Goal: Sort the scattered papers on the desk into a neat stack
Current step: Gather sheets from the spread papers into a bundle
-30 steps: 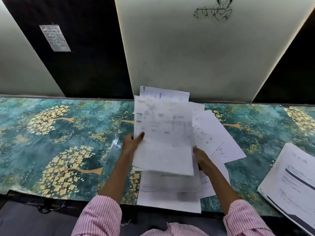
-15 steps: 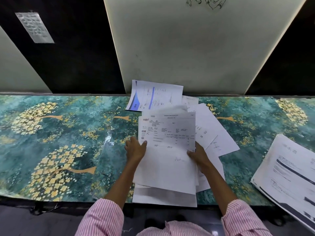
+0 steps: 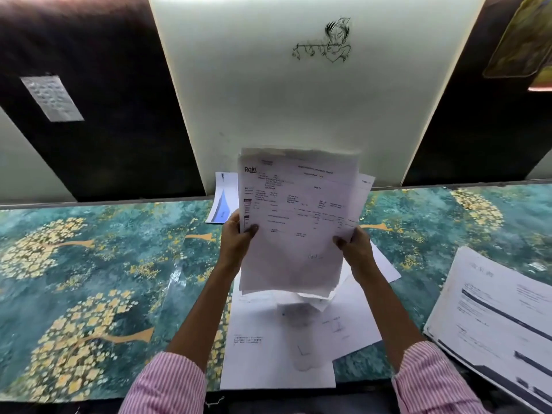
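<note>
Worktop point(image 3: 89, 264) covered in a teal sheet printed with golden trees; behind it, a wall of dark and pale panels, the central pale panel point(image 3: 268, 100) bearing a line drawing point(image 3: 325, 43); loose sheets point(image 3: 277, 354) lie near the front edge, a separate pile point(image 3: 501, 318) at right; held sheaf of papers point(image 3: 298, 222) raised upright above the worktop, left hand point(image 3: 236, 240) fingers clamped on its left edge, right hand point(image 3: 355, 246) fingers clamped on its right edge, thumbs in front

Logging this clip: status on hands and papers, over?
Left hand and right hand grip white printed sheaf, raised. Loose white sheets remain on teal floral desk. Nothing blocking.
</note>
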